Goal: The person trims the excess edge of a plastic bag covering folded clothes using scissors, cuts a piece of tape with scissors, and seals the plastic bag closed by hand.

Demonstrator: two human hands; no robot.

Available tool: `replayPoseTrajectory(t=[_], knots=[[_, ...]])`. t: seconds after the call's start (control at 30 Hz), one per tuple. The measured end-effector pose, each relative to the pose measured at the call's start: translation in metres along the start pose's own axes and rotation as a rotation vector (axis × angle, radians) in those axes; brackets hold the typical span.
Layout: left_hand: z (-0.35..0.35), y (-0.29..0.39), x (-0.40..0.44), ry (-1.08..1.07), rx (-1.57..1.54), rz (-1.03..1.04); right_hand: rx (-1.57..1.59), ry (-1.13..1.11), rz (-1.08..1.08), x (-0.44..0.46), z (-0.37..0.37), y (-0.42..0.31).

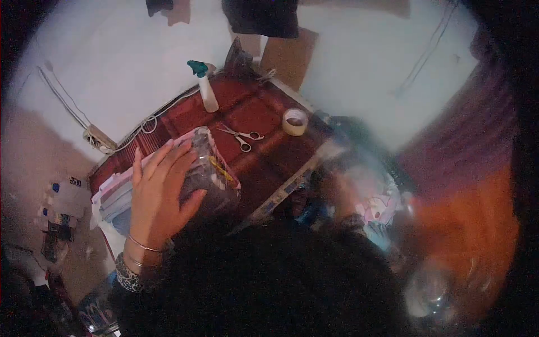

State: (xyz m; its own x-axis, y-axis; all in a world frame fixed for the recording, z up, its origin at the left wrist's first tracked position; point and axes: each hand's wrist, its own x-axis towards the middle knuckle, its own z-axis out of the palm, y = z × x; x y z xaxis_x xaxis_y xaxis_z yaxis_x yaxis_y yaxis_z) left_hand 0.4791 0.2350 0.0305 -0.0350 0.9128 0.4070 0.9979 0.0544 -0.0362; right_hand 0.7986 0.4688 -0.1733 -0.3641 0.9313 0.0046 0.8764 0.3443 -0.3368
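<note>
My left hand (pixel 161 188) rests palm down on a clear plastic container with pink edging (pixel 210 194), its fingers stretched out and slightly apart. Grey and pink cloth-like layers show at the container's left side. Bracelets and a patterned cuff circle my wrist. Scissors (pixel 241 136) with white handles lie just right of the container, their blades parted. Farther right stands a roll of tape (pixel 295 122). A white spray bottle (pixel 206 92) with a green head is upright behind the scissors. My right hand does not show.
The table (pixel 247 104) has a dark red checked cover. A white cable runs along its back edge to a socket strip (pixel 100 138) at the left. Orange cloth (pixel 469 213) hangs on the right. The lower right is blurred, and dark clothing fills the bottom.
</note>
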Motion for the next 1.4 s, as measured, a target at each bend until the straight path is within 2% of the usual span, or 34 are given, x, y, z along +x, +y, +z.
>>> replayPoseTrajectory(t=[0.1,0.27,0.3,0.33,0.4,0.43,0.53,0.6,0.63,0.7,0.73,0.8,0.83,0.9,0.97,1.03,1.1,1.13,1.2,1.23,1.3,1.37,1.4], knots=[[0.001,0.002,0.001,-0.013,0.062,-0.026,0.158,0.025,-0.218,0.014,0.047,0.020],[0.003,0.002,0.001,0.018,0.082,-0.016,1.750,-0.220,0.025,0.071,0.120,0.065],[0.002,0.002,0.000,0.017,0.070,-0.023,1.749,-0.223,0.019,0.071,0.125,0.072],[0.001,0.003,0.000,0.018,0.072,-0.030,1.513,-0.172,0.025,0.060,0.112,0.067],[0.001,0.003,0.000,0.006,0.065,-0.046,0.651,-0.090,0.015,0.038,0.065,0.050],[0.001,0.003,-0.001,0.004,0.062,-0.057,0.467,-0.089,0.016,0.029,0.041,0.034],[0.001,0.004,-0.001,0.011,0.055,-0.091,0.147,-0.119,0.015,-0.003,-0.038,-0.033],[-0.001,0.005,-0.002,0.028,0.020,-0.091,-0.072,-0.138,-0.026,-0.008,-0.043,-0.045],[-0.002,0.003,-0.003,0.038,0.028,-0.134,-0.043,-0.040,-0.124,-0.007,-0.031,-0.035],[-0.001,0.001,-0.005,0.076,-0.015,-0.060,0.090,0.013,-0.248,0.016,0.018,0.013],[-0.001,0.000,-0.007,0.091,-0.011,-0.097,0.152,0.033,-0.313,0.028,0.043,0.037],[-0.001,-0.001,-0.007,0.107,-0.044,-0.064,0.322,0.097,-0.174,0.025,0.043,0.032],[0.000,-0.002,-0.008,0.122,-0.045,-0.093,0.306,0.092,-0.203,0.025,0.037,0.025],[0.004,-0.003,-0.010,0.140,-0.066,-0.051,0.485,-0.057,-0.060,0.017,0.014,0.002],[0.005,-0.004,-0.011,0.174,-0.090,-0.064,0.625,-0.081,0.029,0.025,0.026,0.011],[0.006,-0.005,-0.013,0.209,-0.113,-0.067,1.018,-0.009,0.165,0.038,0.060,0.037],[0.007,-0.007,-0.014,0.164,-0.117,-0.059,1.340,0.166,0.275,0.059,0.081,0.063],[0.007,-0.009,-0.014,0.179,-0.119,-0.072,1.267,0.250,0.318,0.068,0.081,0.073],[0.007,-0.010,-0.014,0.167,-0.168,-0.079,0.485,0.391,0.463,0.091,0.066,0.093],[0.006,-0.010,-0.014,0.169,-0.172,-0.075,0.197,0.424,0.532,0.101,0.054,0.098],[0.006,-0.010,-0.012,0.148,-0.161,-0.090,-0.011,0.571,0.239,0.091,0.002,0.079],[0.007,-0.009,-0.012,0.141,-0.155,-0.079,0.238,0.483,0.139,0.119,-0.026,0.101],[0.008,-0.009,-0.012,0.129,-0.142,-0.088,0.322,0.375,0.047,0.116,-0.048,0.085]])
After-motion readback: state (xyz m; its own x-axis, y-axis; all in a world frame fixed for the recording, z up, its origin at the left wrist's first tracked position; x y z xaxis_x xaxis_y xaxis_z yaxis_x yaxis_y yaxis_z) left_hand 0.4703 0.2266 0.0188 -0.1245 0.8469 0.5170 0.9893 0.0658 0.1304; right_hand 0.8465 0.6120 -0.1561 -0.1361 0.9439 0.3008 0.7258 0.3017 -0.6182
